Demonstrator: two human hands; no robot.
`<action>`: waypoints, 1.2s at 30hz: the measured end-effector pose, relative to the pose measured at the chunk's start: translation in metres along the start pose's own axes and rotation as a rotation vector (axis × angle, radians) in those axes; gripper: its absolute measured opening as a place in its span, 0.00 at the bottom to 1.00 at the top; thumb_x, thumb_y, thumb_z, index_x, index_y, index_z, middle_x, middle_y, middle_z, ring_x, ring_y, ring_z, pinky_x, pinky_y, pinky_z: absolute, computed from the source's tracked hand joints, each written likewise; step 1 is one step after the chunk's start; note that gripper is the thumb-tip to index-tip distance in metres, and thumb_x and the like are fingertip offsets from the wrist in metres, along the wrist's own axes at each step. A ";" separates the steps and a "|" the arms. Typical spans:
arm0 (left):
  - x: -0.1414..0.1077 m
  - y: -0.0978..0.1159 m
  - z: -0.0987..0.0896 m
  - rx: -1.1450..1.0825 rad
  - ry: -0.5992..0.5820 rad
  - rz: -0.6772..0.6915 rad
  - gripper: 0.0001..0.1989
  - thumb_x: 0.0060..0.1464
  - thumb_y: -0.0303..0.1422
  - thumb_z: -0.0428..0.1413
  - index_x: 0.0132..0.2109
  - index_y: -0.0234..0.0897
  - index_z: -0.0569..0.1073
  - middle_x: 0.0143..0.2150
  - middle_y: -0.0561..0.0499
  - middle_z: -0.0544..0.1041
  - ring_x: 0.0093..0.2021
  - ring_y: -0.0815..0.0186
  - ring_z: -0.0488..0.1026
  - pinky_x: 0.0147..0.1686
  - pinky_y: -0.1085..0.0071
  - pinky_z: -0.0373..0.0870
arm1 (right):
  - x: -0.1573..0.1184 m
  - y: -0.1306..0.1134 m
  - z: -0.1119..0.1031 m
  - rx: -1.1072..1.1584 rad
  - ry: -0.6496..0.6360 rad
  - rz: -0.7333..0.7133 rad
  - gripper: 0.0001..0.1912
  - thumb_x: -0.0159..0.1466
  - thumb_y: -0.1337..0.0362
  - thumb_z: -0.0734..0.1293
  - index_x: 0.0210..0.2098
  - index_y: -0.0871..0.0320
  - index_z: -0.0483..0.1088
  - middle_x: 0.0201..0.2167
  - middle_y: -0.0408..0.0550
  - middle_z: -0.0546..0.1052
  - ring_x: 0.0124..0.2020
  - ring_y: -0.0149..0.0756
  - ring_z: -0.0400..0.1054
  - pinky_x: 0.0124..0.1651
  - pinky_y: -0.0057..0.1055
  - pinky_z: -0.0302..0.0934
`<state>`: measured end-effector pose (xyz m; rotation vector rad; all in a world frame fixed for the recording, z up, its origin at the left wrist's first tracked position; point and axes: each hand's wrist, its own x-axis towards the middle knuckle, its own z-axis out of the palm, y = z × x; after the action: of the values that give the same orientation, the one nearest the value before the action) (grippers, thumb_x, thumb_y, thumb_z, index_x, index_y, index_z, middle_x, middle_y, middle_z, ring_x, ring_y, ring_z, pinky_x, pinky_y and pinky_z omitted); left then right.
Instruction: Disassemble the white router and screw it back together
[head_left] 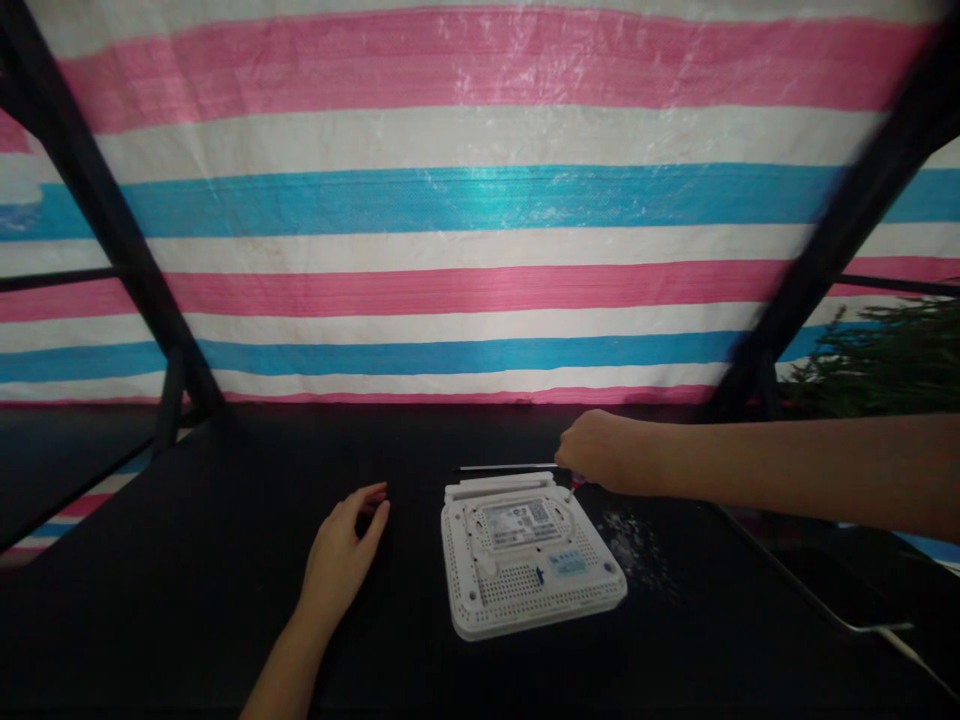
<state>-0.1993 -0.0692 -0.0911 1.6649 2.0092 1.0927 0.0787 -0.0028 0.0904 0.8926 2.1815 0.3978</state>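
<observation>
A white router [525, 610] lies with its underside up on the black table, its label and vent holes showing. Its folded antennas [499, 488] run along the far edge. My right hand [600, 450] is closed in a fist over the router's far right corner. From it pokes the reddish end of a small screwdriver [576, 483], with its tip at that corner; the fist hides the rest. To the left of the router, my left hand [345, 540] rests near the table with fingers loosely bent and apart, holding nothing.
Behind the router lies a thin dark and silver rod [502, 467]. Pale crumbs [637, 550] are scattered to its right. A tablet [817, 570] with a white cable [911, 650] lies at the right. Dark frame posts [120, 230] and striped sheeting [480, 210] stand behind the table [187, 560].
</observation>
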 end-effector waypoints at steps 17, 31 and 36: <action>0.000 0.002 -0.002 0.026 -0.029 0.004 0.21 0.57 0.44 0.47 0.52 0.39 0.71 0.46 0.45 0.77 0.46 0.56 0.74 0.42 0.60 0.70 | 0.007 0.011 0.005 0.249 0.064 0.045 0.13 0.63 0.60 0.65 0.41 0.65 0.69 0.41 0.50 0.72 0.45 0.34 0.67 0.51 0.39 0.63; 0.000 -0.002 -0.001 0.024 -0.018 0.025 0.21 0.58 0.45 0.47 0.52 0.38 0.71 0.46 0.45 0.78 0.46 0.56 0.74 0.46 0.58 0.70 | -0.023 0.019 -0.033 0.018 -0.027 0.131 0.14 0.66 0.59 0.62 0.43 0.65 0.68 0.40 0.49 0.72 0.42 0.32 0.68 0.48 0.37 0.65; 0.000 -0.001 -0.001 0.024 -0.034 0.012 0.22 0.57 0.45 0.47 0.52 0.39 0.71 0.46 0.45 0.77 0.45 0.55 0.74 0.38 0.61 0.71 | -0.018 0.015 -0.025 0.055 -0.047 0.112 0.13 0.65 0.59 0.63 0.41 0.65 0.69 0.39 0.48 0.72 0.41 0.32 0.68 0.47 0.37 0.65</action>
<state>-0.2006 -0.0698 -0.0907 1.6977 2.0019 1.0410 0.0764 -0.0055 0.1248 1.0474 2.1141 0.3688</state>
